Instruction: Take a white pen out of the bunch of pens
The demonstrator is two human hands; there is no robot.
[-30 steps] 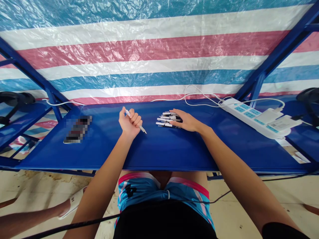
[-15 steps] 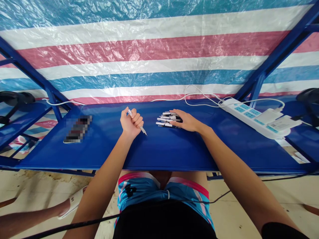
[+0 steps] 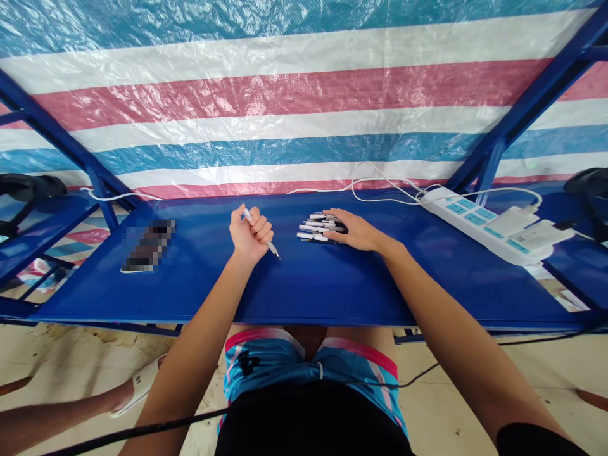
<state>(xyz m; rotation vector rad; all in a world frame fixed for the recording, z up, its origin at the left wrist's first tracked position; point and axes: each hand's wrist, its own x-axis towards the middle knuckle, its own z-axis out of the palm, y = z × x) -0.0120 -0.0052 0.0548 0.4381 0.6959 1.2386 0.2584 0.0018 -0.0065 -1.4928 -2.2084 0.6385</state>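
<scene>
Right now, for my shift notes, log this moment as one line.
left hand: fist around pen, tip down-right | right hand: flat on pen pile | blue table | power strip far right

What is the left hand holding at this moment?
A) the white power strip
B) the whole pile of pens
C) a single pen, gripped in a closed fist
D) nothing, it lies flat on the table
C: the left hand is closed in a fist around one pen whose tip points down at the blue table, while the right hand rests on the pile of pens.
</scene>
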